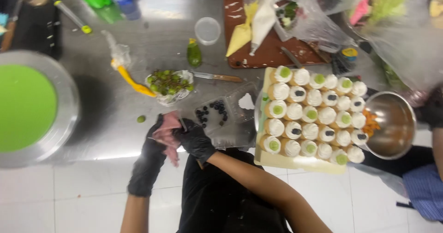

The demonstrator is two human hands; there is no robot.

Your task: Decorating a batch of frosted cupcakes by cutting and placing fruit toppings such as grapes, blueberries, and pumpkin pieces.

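Both gloved hands, left hand (154, 143) and right hand (194, 139), were clamped together on a pink piping bag (167, 130) at the steel counter's (115, 122) near edge. At one o'clock lay a clear tub of blueberries (213, 114); at three o'clock, a board of frosted cupcakes (311, 117).

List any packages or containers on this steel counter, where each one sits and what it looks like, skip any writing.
Clear plastic clamshell: counter centre, beside the right hand, lid open, dark berries inside.
Clear round tub: upper centre, left of the brown board, looks empty.
Small green squeeze bottle: lying below that tub, yellow cap.
Clear plastic bags: top right on the brown board, crumpled, holding greens.
No signs or screens in view.
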